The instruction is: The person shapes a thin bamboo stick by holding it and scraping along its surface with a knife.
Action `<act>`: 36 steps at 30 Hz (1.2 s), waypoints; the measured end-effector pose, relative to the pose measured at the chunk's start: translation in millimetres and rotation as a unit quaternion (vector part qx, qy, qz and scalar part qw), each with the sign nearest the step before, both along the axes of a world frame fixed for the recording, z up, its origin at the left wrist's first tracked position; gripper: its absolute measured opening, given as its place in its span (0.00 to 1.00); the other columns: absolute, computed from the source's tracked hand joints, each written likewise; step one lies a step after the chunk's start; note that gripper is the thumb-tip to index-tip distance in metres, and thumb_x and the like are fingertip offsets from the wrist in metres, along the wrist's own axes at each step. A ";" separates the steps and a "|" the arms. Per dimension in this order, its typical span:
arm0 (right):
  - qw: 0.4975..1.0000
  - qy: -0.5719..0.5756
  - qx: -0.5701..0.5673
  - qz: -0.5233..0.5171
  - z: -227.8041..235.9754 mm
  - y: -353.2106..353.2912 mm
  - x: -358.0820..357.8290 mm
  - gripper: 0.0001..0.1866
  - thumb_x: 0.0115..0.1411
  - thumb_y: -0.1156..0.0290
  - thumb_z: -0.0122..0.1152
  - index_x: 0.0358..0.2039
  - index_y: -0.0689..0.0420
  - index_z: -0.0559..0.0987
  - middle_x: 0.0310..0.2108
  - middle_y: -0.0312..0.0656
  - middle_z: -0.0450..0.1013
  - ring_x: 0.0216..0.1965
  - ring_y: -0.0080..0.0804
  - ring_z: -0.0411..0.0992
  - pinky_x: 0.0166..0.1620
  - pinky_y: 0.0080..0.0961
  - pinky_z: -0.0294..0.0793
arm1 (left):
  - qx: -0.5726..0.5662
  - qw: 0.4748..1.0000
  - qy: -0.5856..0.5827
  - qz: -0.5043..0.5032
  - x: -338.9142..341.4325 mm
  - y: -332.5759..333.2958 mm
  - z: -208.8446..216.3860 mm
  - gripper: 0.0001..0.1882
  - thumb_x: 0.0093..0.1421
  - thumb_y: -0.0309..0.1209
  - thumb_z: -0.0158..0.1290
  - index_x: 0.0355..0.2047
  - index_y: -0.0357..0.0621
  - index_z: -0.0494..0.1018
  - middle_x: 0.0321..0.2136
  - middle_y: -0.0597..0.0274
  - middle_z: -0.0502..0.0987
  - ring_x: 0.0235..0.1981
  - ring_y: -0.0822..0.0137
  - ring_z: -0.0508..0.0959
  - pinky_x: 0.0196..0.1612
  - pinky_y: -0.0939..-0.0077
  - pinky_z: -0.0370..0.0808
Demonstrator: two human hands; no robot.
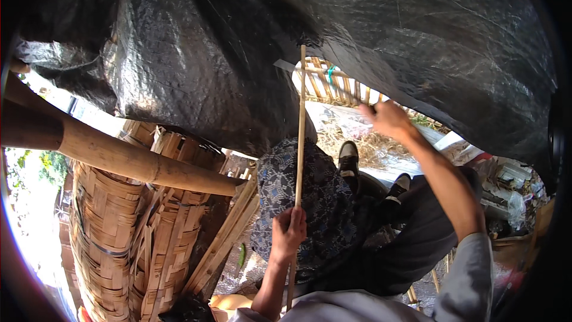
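Observation:
A long, pale bamboo strip stands nearly upright in the view, in front of my left leg. My left hand is closed round its lower part, and its bottom end runs down past my wrist. My right hand grips the dark handle of a long knife. The knife's blade reaches up and left and crosses the strip near its top end; I cannot tell whether the two touch. Dark patterned cloth covers my left knee behind the strip.
A black plastic sheet hangs low overhead. To the left, a thick bamboo pole juts across tall woven bamboo baskets and leaning split-bamboo slats. Ahead are my shoes, straw and a bamboo fence. Rubbish lies at the right.

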State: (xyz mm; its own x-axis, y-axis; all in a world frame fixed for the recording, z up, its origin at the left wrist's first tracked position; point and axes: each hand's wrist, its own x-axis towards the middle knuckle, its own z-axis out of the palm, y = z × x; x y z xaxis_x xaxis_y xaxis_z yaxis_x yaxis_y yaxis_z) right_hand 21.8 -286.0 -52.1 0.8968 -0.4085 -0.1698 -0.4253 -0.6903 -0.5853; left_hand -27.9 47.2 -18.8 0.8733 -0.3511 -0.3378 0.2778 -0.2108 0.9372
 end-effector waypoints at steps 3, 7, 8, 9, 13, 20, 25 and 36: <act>0.985 -0.081 -0.123 -0.086 20.7 -15.6 -14.5 0.40 0.57 0.36 0.38 0.27 0.68 0.76 0.22 0.55 0.73 0.28 0.49 0.74 0.34 0.41 0.72 | -0.025 1.000 0.018 0.004 0.8 -2.5 -1.0 0.18 0.66 0.37 0.41 0.21 0.41 0.64 0.12 0.75 0.56 0.11 0.82 0.55 0.13 0.84 0.51; 0.998 -0.022 -0.008 -0.058 17.9 6.4 -27.4 0.40 0.57 0.36 0.39 0.20 0.66 0.75 0.18 0.53 0.72 0.22 0.40 0.74 0.27 0.37 0.73 | -0.042 0.998 0.045 0.014 10.3 -12.0 -0.9 0.18 0.66 0.37 0.41 0.22 0.39 0.65 0.12 0.74 0.57 0.11 0.82 0.55 0.13 0.84 0.51; 1.000 -0.015 0.006 -0.015 18.2 19.5 -29.7 0.39 0.57 0.36 0.39 0.20 0.65 0.75 0.17 0.52 0.72 0.21 0.40 0.73 0.26 0.37 0.72 | -0.054 0.997 0.054 0.013 11.5 -9.6 -0.4 0.18 0.65 0.37 0.41 0.23 0.38 0.66 0.12 0.74 0.58 0.11 0.83 0.55 0.13 0.85 0.52; 1.000 -0.007 0.019 0.023 21.8 32.2 -32.6 0.38 0.57 0.36 0.39 0.21 0.63 0.75 0.17 0.50 0.71 0.21 0.40 0.73 0.25 0.37 0.72 | -0.068 0.995 0.066 0.008 13.4 -8.8 -1.9 0.18 0.65 0.37 0.42 0.24 0.37 0.68 0.12 0.74 0.59 0.11 0.83 0.56 0.13 0.86 0.53; 0.975 -0.064 -0.042 0.211 32.1 80.7 -49.8 0.35 0.56 0.35 0.42 0.21 0.59 0.75 0.11 0.44 0.67 0.15 0.38 0.70 0.20 0.36 0.69 | -0.077 0.993 0.088 0.016 12.7 -8.8 3.7 0.17 0.65 0.37 0.42 0.25 0.36 0.68 0.12 0.74 0.59 0.11 0.83 0.56 0.13 0.87 0.52; 0.909 -0.192 -0.180 0.323 5.0 102.3 -47.3 0.34 0.51 0.32 0.45 0.21 0.55 0.75 0.04 0.37 0.60 0.06 0.31 0.62 0.13 0.30 0.63 | -0.048 0.995 0.025 0.080 5.5 -25.5 2.2 0.16 0.65 0.35 0.41 0.24 0.38 0.67 0.11 0.74 0.58 0.11 0.83 0.56 0.13 0.86 0.51; 0.969 -0.148 -0.105 0.166 16.5 80.1 -26.9 0.31 0.57 0.41 0.47 0.20 0.59 0.75 0.06 0.44 0.63 0.09 0.38 0.66 0.15 0.33 0.64 | -0.018 0.999 0.051 0.007 8.7 -22.2 2.8 0.16 0.65 0.35 0.41 0.23 0.39 0.66 0.11 0.75 0.57 0.10 0.84 0.55 0.12 0.86 0.50; 0.983 -0.106 -0.054 0.137 7.4 58.0 -18.6 0.34 0.56 0.37 0.45 0.14 0.59 0.72 0.06 0.41 0.64 0.09 0.34 0.64 0.16 0.32 0.65 | -0.017 0.998 0.058 0.017 9.4 -21.8 3.7 0.18 0.65 0.36 0.41 0.23 0.38 0.67 0.11 0.75 0.58 0.10 0.83 0.56 0.13 0.86 0.52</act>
State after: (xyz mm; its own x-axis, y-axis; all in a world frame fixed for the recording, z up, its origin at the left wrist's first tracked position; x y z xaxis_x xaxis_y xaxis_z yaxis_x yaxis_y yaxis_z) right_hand 3.2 -228.0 -44.7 0.9861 -0.1530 0.0644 -0.0917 -0.8252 -0.5573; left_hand -18.5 25.4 -15.1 0.8404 -0.3354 -0.4258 0.3915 -0.1677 0.9048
